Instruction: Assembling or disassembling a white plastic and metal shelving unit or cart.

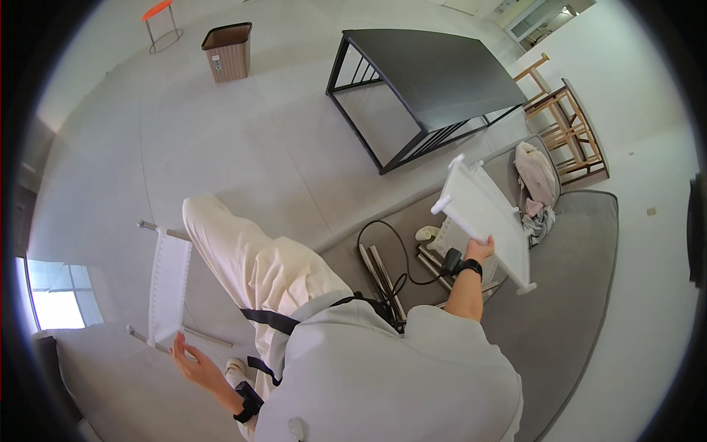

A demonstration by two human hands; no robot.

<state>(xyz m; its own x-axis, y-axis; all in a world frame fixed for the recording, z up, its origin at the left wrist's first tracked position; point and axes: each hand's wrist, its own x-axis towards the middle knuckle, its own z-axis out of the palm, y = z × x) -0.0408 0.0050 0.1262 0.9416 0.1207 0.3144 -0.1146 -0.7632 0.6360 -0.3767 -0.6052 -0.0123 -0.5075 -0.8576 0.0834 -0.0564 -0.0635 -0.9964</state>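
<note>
Gripping the white panel (490, 210) by its edge, we had our right fingers (482, 248) closed, panel ahead of them; our left fingers (179, 349) hung parted just behind a white frame (169, 287), touch unclear.

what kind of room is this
Probably a living room, though it could be a lounge elsewhere: there's a long grey sofa with clothes on it, a black table facing it, and a brown wastebasket on the floor.
</note>
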